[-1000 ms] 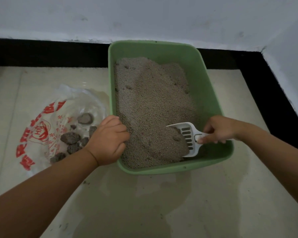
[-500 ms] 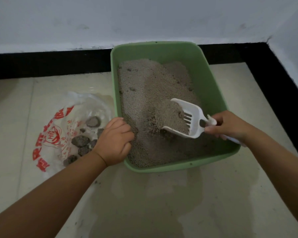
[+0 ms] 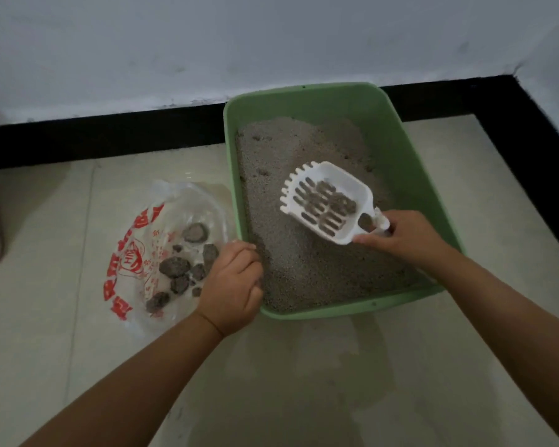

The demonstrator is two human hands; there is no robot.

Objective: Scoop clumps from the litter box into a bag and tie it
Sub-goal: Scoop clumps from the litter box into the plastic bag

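Box (image 3: 397, 150): green, rectangular, on the floor, far end against the black skirting; holds grey litter (image 3: 304, 259) heaped unevenly, lower toward the right wall.
Scoop (image 3: 328, 201): white, slotted, held above the litter inside the box, toothed edge pointing up-left; a few dark bits sit over the slots.
Right hand (image 3: 404, 237): grips the scoop's handle, fingers curled round it, thumb along the near side; forearm crosses the box's near right corner.
Left hand (image 3: 231, 285): at the box's near left corner, over the rim, fingers curled inward; cannot tell whether they clamp the rim or merely rest on it.
Bag (image 3: 142, 253): clear plastic with red print, lying open on the floor just left of the box, touching the left hand's far side.
Clumps (image 3: 175, 267): several dark grey lumps in the bag, grouped near its right half.
Floor (image 3: 304, 382): pale tiles.
Skirting (image 3: 110, 137): black band under a white wall (image 3: 207, 43).
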